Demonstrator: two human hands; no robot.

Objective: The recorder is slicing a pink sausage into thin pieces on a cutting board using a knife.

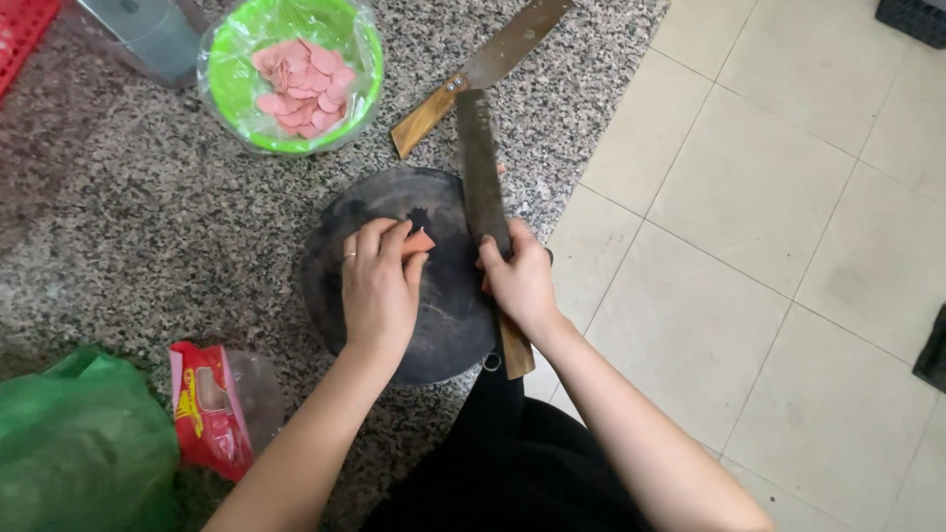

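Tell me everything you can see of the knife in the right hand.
The knife is a long cleaver with a dull, dark, worn metal blade and a wooden handle. The right hand grips it where blade meets handle; the handle's end sticks out behind the wrist. The blade points away from the person, over the right edge of the round dark cutting board.

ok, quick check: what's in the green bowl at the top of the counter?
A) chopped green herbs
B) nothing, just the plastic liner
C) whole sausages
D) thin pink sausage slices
D: the green bowl, lined with clear plastic, holds a pile of thin round pink sausage slices. It sits on the granite counter beyond the dark round chopping board.
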